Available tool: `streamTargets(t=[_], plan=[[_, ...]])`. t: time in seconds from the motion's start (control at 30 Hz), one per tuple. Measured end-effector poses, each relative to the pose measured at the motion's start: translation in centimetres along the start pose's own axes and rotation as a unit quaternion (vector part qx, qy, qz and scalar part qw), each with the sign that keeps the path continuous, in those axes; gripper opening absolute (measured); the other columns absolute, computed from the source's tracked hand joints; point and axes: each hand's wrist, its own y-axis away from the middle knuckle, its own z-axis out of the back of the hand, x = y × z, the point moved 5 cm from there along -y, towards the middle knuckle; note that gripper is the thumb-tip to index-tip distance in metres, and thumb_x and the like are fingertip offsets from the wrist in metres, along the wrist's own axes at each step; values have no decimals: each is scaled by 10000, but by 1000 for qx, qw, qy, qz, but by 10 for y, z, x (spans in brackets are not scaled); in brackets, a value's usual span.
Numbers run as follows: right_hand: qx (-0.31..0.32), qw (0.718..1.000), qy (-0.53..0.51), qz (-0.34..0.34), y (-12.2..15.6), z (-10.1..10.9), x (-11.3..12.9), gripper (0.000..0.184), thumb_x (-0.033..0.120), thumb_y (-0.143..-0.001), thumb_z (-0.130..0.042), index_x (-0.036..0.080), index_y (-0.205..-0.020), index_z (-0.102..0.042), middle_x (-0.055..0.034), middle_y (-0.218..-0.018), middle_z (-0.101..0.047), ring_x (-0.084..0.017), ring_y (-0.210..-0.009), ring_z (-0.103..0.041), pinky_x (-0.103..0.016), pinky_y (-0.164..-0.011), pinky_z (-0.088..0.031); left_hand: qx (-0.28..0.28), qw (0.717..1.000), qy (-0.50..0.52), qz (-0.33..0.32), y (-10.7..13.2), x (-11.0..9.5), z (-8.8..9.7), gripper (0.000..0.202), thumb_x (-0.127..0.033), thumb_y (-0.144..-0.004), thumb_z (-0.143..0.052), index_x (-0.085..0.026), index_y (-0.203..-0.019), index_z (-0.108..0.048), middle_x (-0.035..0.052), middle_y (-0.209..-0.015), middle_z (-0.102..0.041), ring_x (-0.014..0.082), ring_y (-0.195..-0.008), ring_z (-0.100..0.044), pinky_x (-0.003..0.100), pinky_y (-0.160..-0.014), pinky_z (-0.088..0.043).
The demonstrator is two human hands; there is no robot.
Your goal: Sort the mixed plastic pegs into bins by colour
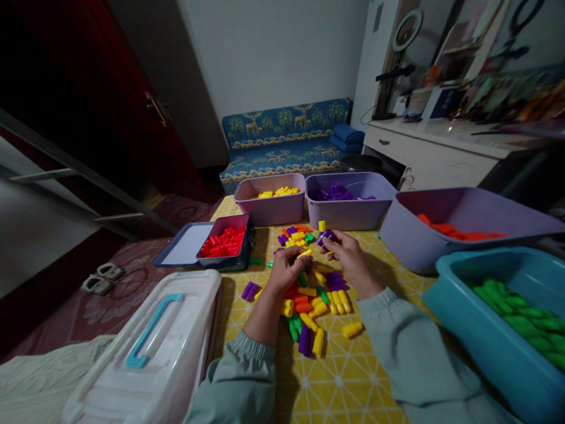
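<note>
The table (344,377) in front of me wears a yellow cloth crossed with white lines. A loose pile of coloured pegs (311,300) lies at its middle, one yellow peg (352,330) apart on the near side. Along the far edge stand two lilac bins (271,210), a larger lilac bin (415,244) to my right, a blue bin (477,335) nearer. A dark box (225,260) of red pegs sits at the left edge.

Dim room: white wall (273,53), blue sofa (282,138), perhaps dark wardrobe (88,100) left.
</note>
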Motion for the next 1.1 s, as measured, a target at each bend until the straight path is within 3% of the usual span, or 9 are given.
streamTargets(t=[0.1, 0.23, 0.33, 0.53, 0.73, 0.83, 0.97, 1.1], plan=[[69, 997, 7, -21, 1, -4, 1, 369, 411, -668, -747, 173, -942, -679, -27, -838, -688, -116, -628, -610, -190, -490, -426, 2, 1000, 23, -8, 1, -2, 1, 459, -557, -840, -531, -144, -696, -670, 41, -682, -642, 162, -673, -593, 245, -648, -466], [146, 988, 13, -52, 7, -15, 0, 398, 309, -586, -804, 177, -946, -697, -13, -865, -703, -138, -692, -640, -236, -612, -505, -54, 996, 70, 9, 0, 6, 2, 407, -538, -830, -586, -162, -977, -640, 23, -739, -650, 143, -682, -605, 232, -658, -483], [172, 983, 38, -53, 10, -20, -2, 360, 286, -592, -801, 169, -915, -693, -4, -808, -692, -133, -659, -631, -230, -584, -496, -79, 993, 86, 8, -2, 13, 1, 422, -469, -788, -675, -171, -1078, -601, 12, -756, -653, 122, -663, -602, 212, -632, -478], [137, 987, 42, -75, 9, -16, -6, 367, 291, -591, -790, 178, -911, -650, 5, -784, -675, -125, -620, -613, -234, -558, -500, -124, 988, 87, 19, -4, 17, 9, 285, -422, -772, -684, -149, -732, -614, -1, -635, -618, 99, -568, -565, 201, -574, -462], [170, 974, 148, -3, 5, -20, -9, 379, 261, -614, -738, 154, -973, -680, -35, -867, -692, -153, -713, -617, -260, -627, -502, -121, 987, 101, 20, -4, 15, 6, 373, -429, -710, -749, -155, -949, -669, 15, -756, -668, 111, -643, -590, 205, -611, -461], [176, 969, 175, -5, 6, -21, -12, 383, 273, -624, -730, 145, -982, -685, -37, -863, -691, -147, -694, -604, -259, -626, -491, -132, 985, 108, 31, -5, 20, 6, 359, -435, -679, -772, -141, -862, -678, 9, -708, -654, 102, -598, -569, 207, -592, -453], [179, 966, 184, -38, 9, -18, -11, 340, 287, -628, -742, 151, -934, -684, -15, -773, -672, -130, -628, -579, -235, -556, -455, -189, 970, 148, 37, -5, 22, 14, 347, -454, -690, -752, -156, -825, -635, -31, -635, -597, 83, -516, -532, 197, -534, -432], [157, 979, 107, -70, 9, -16, -5, 345, 258, -622, -747, 162, -939, -649, -6, -756, -666, -111, -582, -586, -206, -506, -440, -188, 976, 111, 23, -3, 16, 20, 301, -455, -759, -677, -154, -746, -656, -3, -653, -632, 115, -595, -580, 215, -602, -461]])
